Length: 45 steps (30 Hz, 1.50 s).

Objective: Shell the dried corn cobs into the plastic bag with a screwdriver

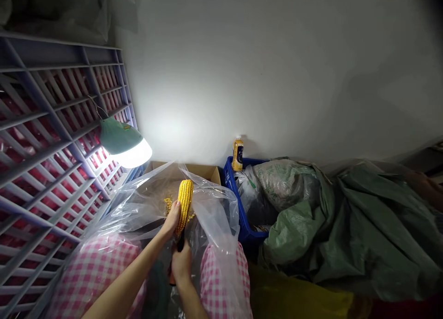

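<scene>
My left hand (170, 223) grips a yellow corn cob (184, 203) by its side and holds it upright over a clear plastic bag (211, 208). Just below it, my right hand (181, 265) is closed around a dark tool handle set against the cob's lower end; the tool itself is mostly hidden. Loose yellow kernels (167, 203) lie inside the bag behind the cob. The bag lines a cardboard box (204, 171) in front of my knees, which are covered in pink checked cloth (97, 268).
A lit green lamp (125, 144) hangs from a grey plastic grid rack (44, 139) at left. A blue crate (231, 180) with a yellow bottle (237, 154) on its rim stands beside the box. Green sacks (346, 217) pile up on the right against a white wall.
</scene>
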{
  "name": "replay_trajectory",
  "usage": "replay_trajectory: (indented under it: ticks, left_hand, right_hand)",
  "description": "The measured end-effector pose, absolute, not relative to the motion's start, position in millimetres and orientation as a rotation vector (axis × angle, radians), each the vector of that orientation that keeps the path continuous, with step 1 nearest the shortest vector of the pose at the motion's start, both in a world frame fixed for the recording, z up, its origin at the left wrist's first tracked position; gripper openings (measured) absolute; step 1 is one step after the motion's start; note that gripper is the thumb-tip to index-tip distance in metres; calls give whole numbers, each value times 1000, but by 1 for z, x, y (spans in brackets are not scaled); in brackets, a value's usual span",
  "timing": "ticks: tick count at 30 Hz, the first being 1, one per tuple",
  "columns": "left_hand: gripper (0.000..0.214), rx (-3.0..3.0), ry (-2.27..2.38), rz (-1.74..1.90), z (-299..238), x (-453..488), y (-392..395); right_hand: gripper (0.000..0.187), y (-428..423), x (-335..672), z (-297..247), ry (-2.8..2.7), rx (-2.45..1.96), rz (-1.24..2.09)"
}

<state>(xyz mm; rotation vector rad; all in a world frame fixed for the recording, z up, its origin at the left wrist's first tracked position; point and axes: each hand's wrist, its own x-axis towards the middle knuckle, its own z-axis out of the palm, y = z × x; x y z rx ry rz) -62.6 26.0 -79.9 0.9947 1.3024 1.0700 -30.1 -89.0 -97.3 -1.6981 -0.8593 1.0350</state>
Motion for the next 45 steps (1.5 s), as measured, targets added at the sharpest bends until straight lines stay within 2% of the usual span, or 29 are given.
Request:
replay_trajectory:
  ticks: [4,7,14,21,26,34,45]
  left_hand:
    - [53,985,1085,948,-31,-71,23]
    - [48,991,1011,885,3,-78,17]
    - [31,867,836,1189,56,-86,-4]
    - [47,932,1081,1411,97,-91,-24]
    - [57,973,1083,1396,104,-87,-31]
    - [52,944,988,1416,93,-81,-30]
    - [56,932,936,1277,74,-75,-24]
  right_hand:
    - [28,-84,-25,-72,-802,-1474,1134]
    - [31,-84,-25,-54,-709,-1377,1286]
    - [32,-84,-20,-14,-865,-1160,1454]
    - [36,-89,-19,22,-905,-1114,1524]
    - [37,-97,-24,29,-867,-1056,1603]
    - [33,-99,-25,21,-808,-1040,1604]
    - [32,-98,-20,-2,-728,-1028,1617]
